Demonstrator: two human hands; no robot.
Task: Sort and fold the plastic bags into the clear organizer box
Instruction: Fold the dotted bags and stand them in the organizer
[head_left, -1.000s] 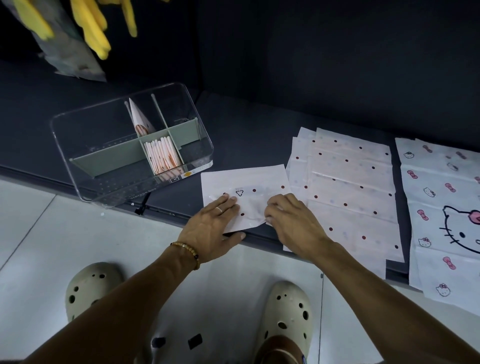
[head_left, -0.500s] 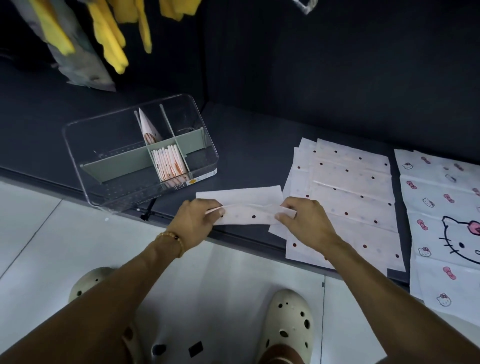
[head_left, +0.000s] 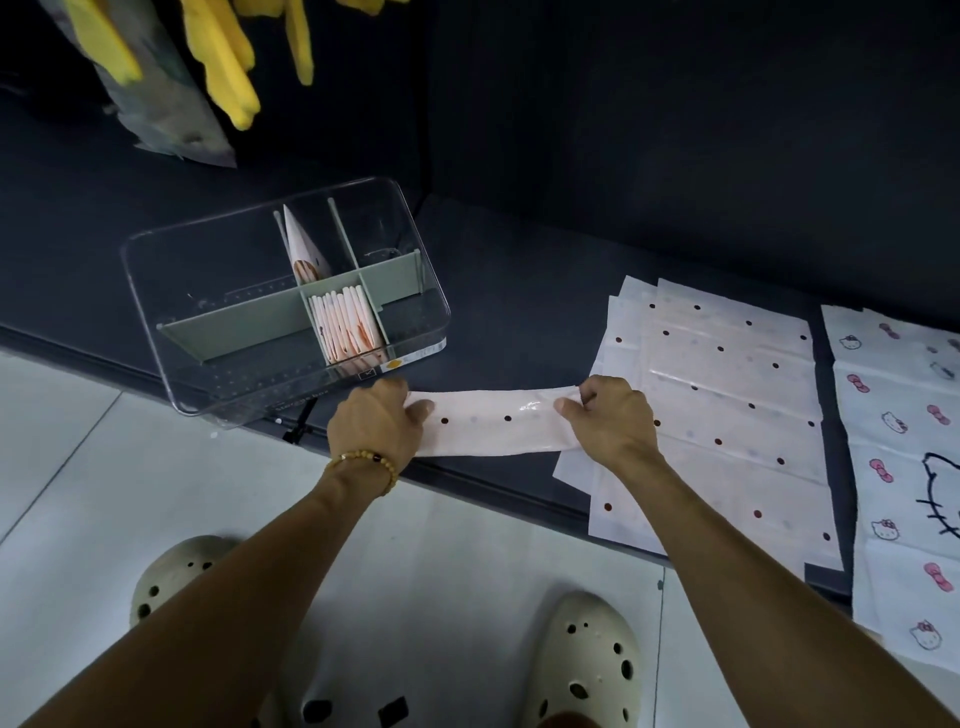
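Both hands pinch a polka-dot bag: left hand (head_left: 375, 422) and right hand (head_left: 609, 419) hold opposite ends of the folded strip (head_left: 493, 423) beside the organizer box (head_left: 415, 332). I judge lengthwise folding underway; next, fold end to end.

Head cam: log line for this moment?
step: folding | dotted bag strip held at ends | left hand, right hand gripping | organizer box partly filled

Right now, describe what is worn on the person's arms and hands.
Both forearms are bare, with no sleeves or gloves in view. The left hand has a bracelet of small amber-yellow beads with a few dark ones around its wrist. The right hand and its wrist show no jewellery.
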